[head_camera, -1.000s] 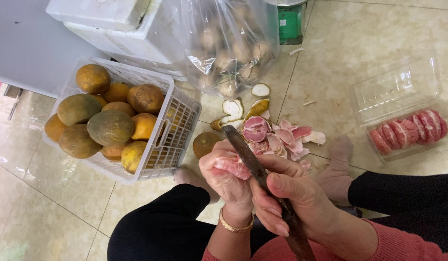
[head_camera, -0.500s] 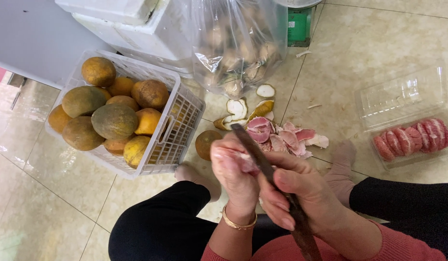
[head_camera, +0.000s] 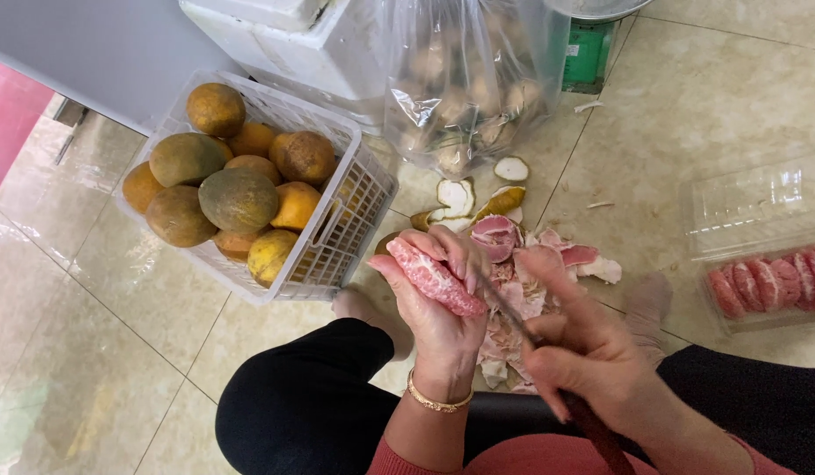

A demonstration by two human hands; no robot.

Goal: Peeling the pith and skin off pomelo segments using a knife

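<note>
Left hand [head_camera: 438,308], fingers curled, cradles a peeled pink pomelo segment [head_camera: 436,278] above the peel pile [head_camera: 513,308]; right hand [head_camera: 588,352] grips a knife [head_camera: 592,422] beside it. Shallow strokes would likely spare the flesh.

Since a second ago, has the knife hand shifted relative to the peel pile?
Yes. The right hand with the knife has slid right of the peel pile, so the pink segment in the left hand now shows uncovered.

White basket [head_camera: 355,189] of whole pomelos [head_camera: 239,199], clear bag [head_camera: 465,79] of rinds, green scale [head_camera: 589,54]
</note>
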